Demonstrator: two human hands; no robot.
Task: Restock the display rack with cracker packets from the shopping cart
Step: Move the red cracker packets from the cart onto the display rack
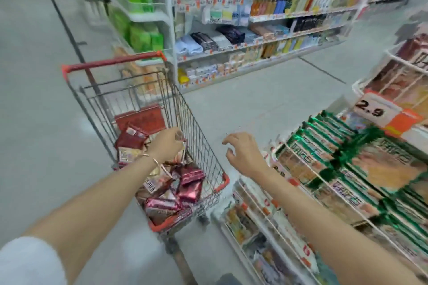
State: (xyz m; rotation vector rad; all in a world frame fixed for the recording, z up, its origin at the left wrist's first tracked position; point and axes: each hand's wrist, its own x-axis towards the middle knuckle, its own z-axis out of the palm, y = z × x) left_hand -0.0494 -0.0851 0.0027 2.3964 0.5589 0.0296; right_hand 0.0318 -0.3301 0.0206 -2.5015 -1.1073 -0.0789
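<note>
Your left hand has its fingers closed around a cracker packet inside the shopping cart, against its right wire wall. Your right hand hangs empty, fingers spread and curled, between the cart and the display rack. More red packets lie heaped at the cart's near end. Green packets fill the rack's upper tier beside a price tag.

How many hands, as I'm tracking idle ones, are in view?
2. Left hand over the shopping cart, gripping a cracker packet; right hand open, empty, beside the display rack.
</note>
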